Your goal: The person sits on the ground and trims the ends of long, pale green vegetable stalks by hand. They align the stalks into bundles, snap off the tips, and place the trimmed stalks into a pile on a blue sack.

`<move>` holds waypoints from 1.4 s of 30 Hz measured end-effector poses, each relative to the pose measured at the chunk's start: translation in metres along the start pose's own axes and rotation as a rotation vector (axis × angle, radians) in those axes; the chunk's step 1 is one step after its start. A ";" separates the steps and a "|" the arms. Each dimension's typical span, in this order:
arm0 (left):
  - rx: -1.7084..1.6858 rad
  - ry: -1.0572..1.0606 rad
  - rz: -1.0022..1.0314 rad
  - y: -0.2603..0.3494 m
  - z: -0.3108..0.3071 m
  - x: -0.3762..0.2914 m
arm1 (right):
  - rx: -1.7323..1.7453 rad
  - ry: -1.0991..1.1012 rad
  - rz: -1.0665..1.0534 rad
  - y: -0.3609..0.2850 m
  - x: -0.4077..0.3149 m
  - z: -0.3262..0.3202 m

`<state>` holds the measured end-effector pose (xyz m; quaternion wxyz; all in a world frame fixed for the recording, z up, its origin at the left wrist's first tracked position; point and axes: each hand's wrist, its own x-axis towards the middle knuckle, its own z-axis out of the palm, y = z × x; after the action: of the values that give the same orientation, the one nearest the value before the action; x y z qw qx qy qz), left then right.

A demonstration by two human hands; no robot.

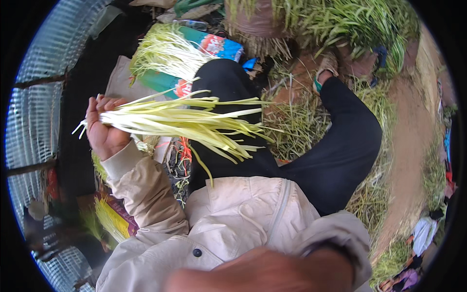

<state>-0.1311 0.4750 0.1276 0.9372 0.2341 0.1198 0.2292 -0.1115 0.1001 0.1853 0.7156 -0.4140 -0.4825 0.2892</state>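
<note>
My left hand is closed around one end of a bunch of pale yellow blanched chives. The loose yellow tips fan out to the right above my thigh, and one strand droops over my jacket hem. Very close to the camera at the bottom edge is my right hand, blurred, its fingers out of sight. A heap of similar white-stemmed chives lies beyond my knee on a printed green and blue plastic sack. Another pale bundle rests by my left elbow against a purple and yellow printed sack.
Long green leaves are piled at the upper right. Cut, drying stalks litter the ground around my sandalled foot. Red plastic strings lie beside my thigh. A clear plastic bottle and a white plastic bag sit farther out.
</note>
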 end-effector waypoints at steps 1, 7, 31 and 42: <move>0.028 -0.059 0.007 -0.001 0.000 -0.002 | -0.079 0.011 -0.017 -0.001 -0.005 -0.004; 0.048 0.034 0.097 -0.004 0.001 -0.007 | -0.472 0.439 0.681 0.045 -0.031 -0.029; 0.124 -0.321 0.194 0.044 0.023 -0.040 | -0.792 0.233 0.725 0.133 -0.118 -0.066; 0.858 -0.451 -0.161 -0.014 0.064 0.032 | -1.494 0.576 0.767 0.088 -0.090 -0.123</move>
<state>-0.0770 0.4551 0.1717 0.7736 0.6328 0.0153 0.0297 -0.0313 0.0313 0.0444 0.2059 -0.9629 -0.1744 0.0030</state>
